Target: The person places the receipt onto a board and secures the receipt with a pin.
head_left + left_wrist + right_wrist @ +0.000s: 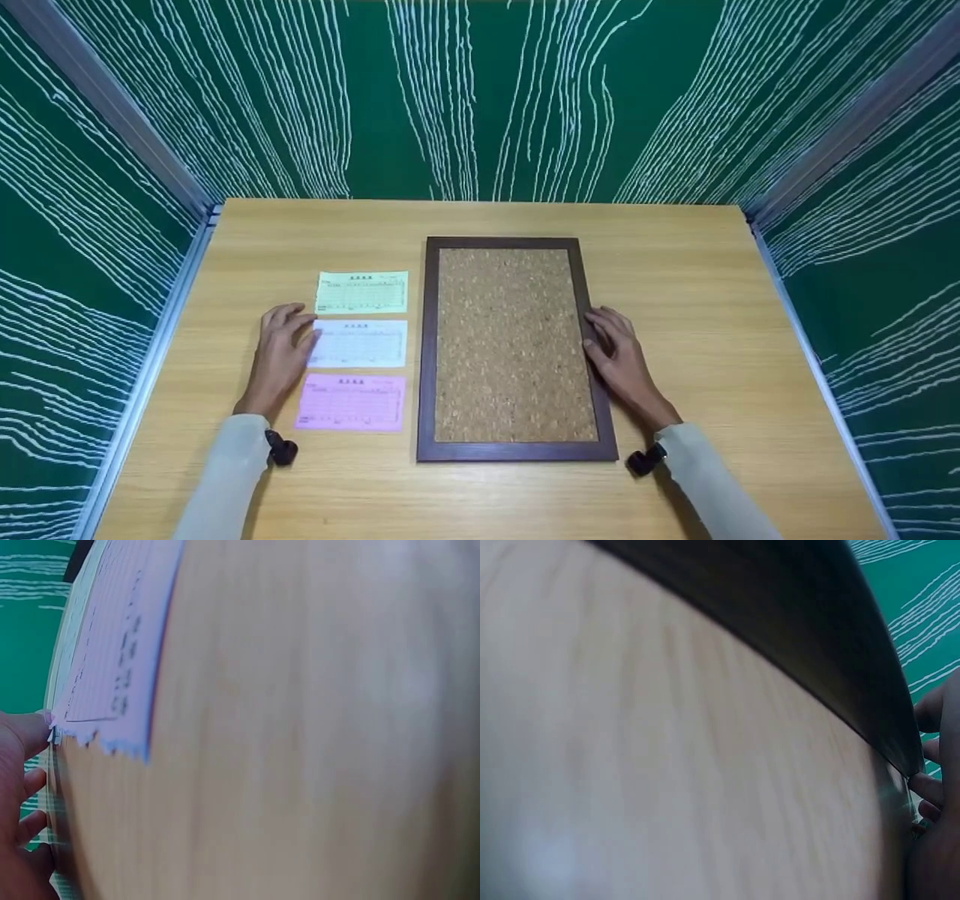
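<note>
Three printed slips lie in a column on the table: a green one, a white one and a pink one. The left hand is at the white slip's left edge, fingers loosely bent, thumb touching that edge. In the left wrist view the pink slip shows its ragged edge, with the left hand beyond it. A dark-framed cork board lies right of the slips. The right hand touches the frame's right side with its fingertips; the right wrist view shows the right hand at the frame.
The wooden table extends around the slips and the board. Green walls with white wavy lines stand at the back and both sides, with metal edging along the side walls. A small dark camera is strapped to each wrist.
</note>
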Demonstrator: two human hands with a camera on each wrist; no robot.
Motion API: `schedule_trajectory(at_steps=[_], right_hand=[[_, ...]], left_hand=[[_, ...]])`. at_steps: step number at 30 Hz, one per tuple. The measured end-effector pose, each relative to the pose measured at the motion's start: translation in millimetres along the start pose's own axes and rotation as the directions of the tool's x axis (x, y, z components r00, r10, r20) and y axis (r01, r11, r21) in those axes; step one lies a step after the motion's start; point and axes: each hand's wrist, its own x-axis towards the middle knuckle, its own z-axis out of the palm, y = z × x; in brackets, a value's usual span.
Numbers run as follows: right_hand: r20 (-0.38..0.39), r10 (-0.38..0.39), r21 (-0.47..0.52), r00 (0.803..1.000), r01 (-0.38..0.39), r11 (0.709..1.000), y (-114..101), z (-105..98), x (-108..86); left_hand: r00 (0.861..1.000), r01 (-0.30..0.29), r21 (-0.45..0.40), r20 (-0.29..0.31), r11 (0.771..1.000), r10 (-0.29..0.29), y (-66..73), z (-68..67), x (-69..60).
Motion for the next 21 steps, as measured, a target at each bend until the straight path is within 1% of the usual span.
schedule_trajectory(at_steps=[5,9,13,17,21], right_hand=[[-0.005,-0.015,0.008,1.000,0.015,1.000,1.4,0.4,-0.5],[-0.008,-0.024,-0.008,1.000,0.024,1.000,2.5,0.4,-0.8],[-0.010,-0.026,-0.013,1.000,0.026,1.000,2.8,0.2,-1.3],[0.003,-0.010,-0.027,1.000,0.010,1.000,2.2,-0.1,-1.8],[0.012,0.007,-0.043,1.000,-0.006,0.999,1.5,-0.1,-2.1]], left_hand=[[1.000,0.011,-0.001,0.007,1.000,-0.011,0.4,0.3,0.9],[0.999,0.033,-0.016,0.010,0.999,-0.033,2.5,-0.3,1.4],[0.999,0.041,-0.015,0.024,0.999,-0.041,5.0,-1.3,2.6],[0.998,0.041,0.002,0.047,0.999,-0.041,7.4,-2.7,5.5],[0.997,0.053,0.012,0.064,0.999,-0.054,9.2,-3.9,8.5]])
